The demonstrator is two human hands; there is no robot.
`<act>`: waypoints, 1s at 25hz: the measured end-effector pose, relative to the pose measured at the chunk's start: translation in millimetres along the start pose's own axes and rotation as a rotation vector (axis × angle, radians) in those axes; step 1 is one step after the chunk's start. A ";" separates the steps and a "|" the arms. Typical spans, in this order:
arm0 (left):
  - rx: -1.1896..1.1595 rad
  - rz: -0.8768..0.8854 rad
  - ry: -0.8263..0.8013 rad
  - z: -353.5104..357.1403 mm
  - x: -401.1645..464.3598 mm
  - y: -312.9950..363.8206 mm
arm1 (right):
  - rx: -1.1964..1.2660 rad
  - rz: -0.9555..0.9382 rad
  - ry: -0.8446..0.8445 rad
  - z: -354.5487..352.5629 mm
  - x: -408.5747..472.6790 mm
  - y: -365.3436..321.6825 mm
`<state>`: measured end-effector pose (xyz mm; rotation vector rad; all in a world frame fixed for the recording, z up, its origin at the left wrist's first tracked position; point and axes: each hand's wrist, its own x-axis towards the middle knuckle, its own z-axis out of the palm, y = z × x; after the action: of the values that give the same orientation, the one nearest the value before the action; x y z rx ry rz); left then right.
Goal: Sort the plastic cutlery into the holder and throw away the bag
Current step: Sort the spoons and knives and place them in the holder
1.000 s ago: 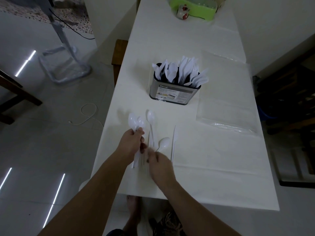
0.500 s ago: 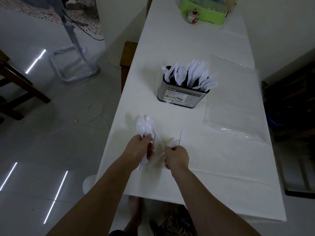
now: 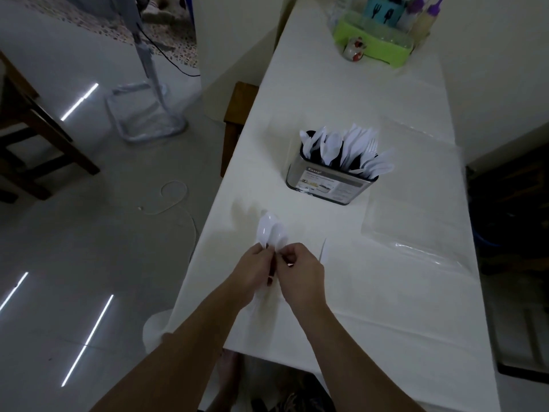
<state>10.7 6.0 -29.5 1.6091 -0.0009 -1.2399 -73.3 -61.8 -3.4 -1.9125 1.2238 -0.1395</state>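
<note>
A bunch of white plastic spoons stands up out of my two hands, bowls pointing away from me. My left hand is closed around the handles, and my right hand presses against them from the right. One white plastic knife lies on the white tablecloth just right of my right hand. The metal cutlery holder stands farther back, packed with white spoons, forks and knives. The clear plastic bag lies flat to the right of the holder.
A green tray with bottles and a small cup stands at the table's far end. The table's left edge drops to a tiled floor with a fan base, a cable and a wooden chair. A dark shelf is on the right.
My right hand picked up the loose spoons from the cloth and brought them over to the bunch in my left hand. Only the knife still lies on the cloth.
</note>
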 end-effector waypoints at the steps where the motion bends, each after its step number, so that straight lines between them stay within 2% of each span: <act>1: -0.018 0.007 -0.006 -1.8 -2.3 0.7 | 0.003 0.000 0.003 0.5 0.8 2.5; 5: -0.186 0.015 -0.091 -2.8 -12.7 3.9 | -0.011 -0.075 -0.002 7.8 -0.7 4.4; 8: -0.048 0.066 -0.064 -9.5 -7.9 -3.6 | -0.125 -0.173 -0.024 13.7 -3.9 3.3; 10: -0.025 0.051 0.023 -18.2 -2.7 -10.0 | -0.105 -0.101 0.032 12.0 -0.9 7.3; 12: -0.135 0.020 0.106 -27.0 0.9 -13.3 | -0.185 0.010 0.083 9.5 6.1 15.8; 15: -0.252 0.008 0.165 -37.3 3.8 -14.8 | -0.399 0.068 0.000 10.9 15.3 28.5; 17: -0.272 0.014 0.172 -40.8 3.7 -16.7 | -0.438 0.086 -0.027 11.9 18.1 32.0; 21: -0.286 0.020 0.177 -42.2 1.2 -21.1 | -0.403 0.151 -0.037 8.0 18.4 32.1; 25: -0.302 0.014 0.171 -39.3 -2.4 -20.1 | -0.236 0.231 -0.010 -2.1 13.1 24.9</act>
<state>26.1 44.1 -45.8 1.4412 0.2703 -1.0331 -85.0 -77.6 -23.6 -1.9477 1.4980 0.1428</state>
